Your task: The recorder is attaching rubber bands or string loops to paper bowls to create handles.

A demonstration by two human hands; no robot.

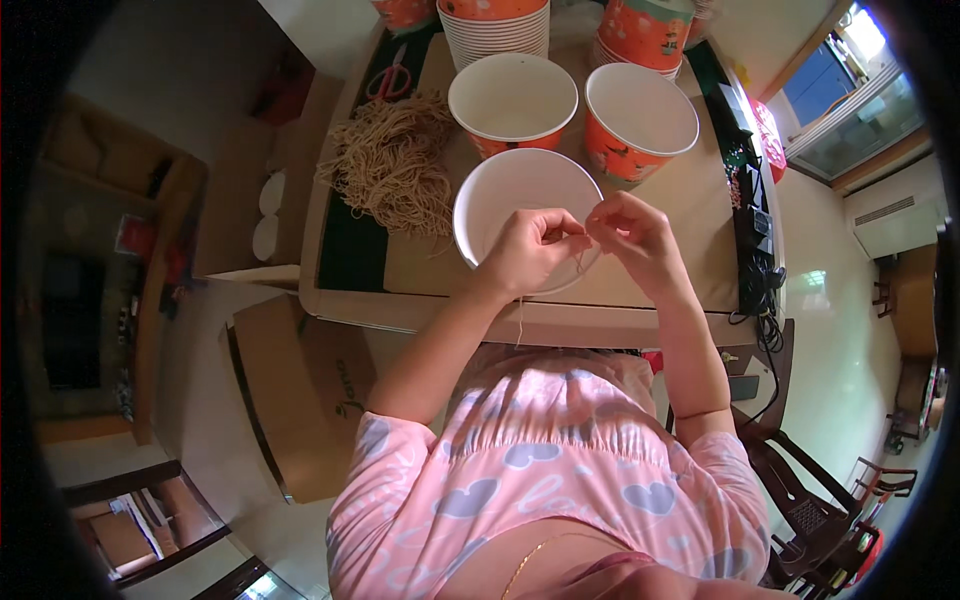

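My left hand (535, 245) and my right hand (635, 240) meet over the near right rim of a white-lined paper bucket (500, 190). Thumb and fingertips of each are pinched together on a thin beige string (520, 322). One length of it dangles below my left wrist past the table's front edge, and a short piece shows between the hands. A loose heap of the same string (395, 165) lies to the left of the bucket. How the string runs inside my fingers is hidden.
Two more orange paper buckets, one on the left (512, 100) and one on the right (625, 155), stand behind. Stacked buckets (497, 38) rise farther back. Red-handled scissors (390, 78) lie at the far left. Black cables (762, 290) line the right edge. A cardboard box (300, 400) sits on the floor.
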